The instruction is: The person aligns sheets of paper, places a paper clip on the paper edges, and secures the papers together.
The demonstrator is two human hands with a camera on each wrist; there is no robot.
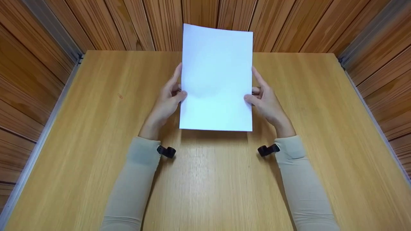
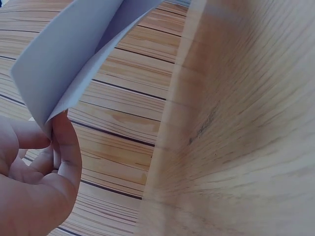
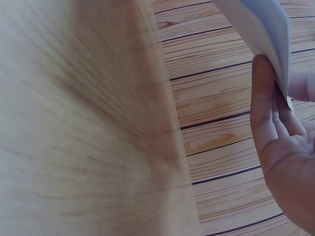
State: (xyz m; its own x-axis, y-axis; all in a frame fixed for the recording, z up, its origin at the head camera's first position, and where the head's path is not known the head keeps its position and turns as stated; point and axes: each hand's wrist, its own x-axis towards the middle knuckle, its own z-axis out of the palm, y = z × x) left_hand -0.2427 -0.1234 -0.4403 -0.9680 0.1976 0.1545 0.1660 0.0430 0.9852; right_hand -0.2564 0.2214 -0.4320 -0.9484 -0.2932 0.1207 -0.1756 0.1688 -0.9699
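A plain white paper [image 1: 216,80], gently bowed along its top, is above the wooden desk [image 1: 205,183], towards the far edge; left hand [image 1: 166,101] and right hand [image 1: 268,102] pinch its sides; a brown plank wall [image 1: 305,25] stands behind that edge.

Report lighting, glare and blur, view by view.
Head: the paper looks bright, nearly washed out, with shadow and pale glare on the table below; left wrist: the paper looks greyer, the table's grain soft; right wrist: the table is blurred, palest at left.
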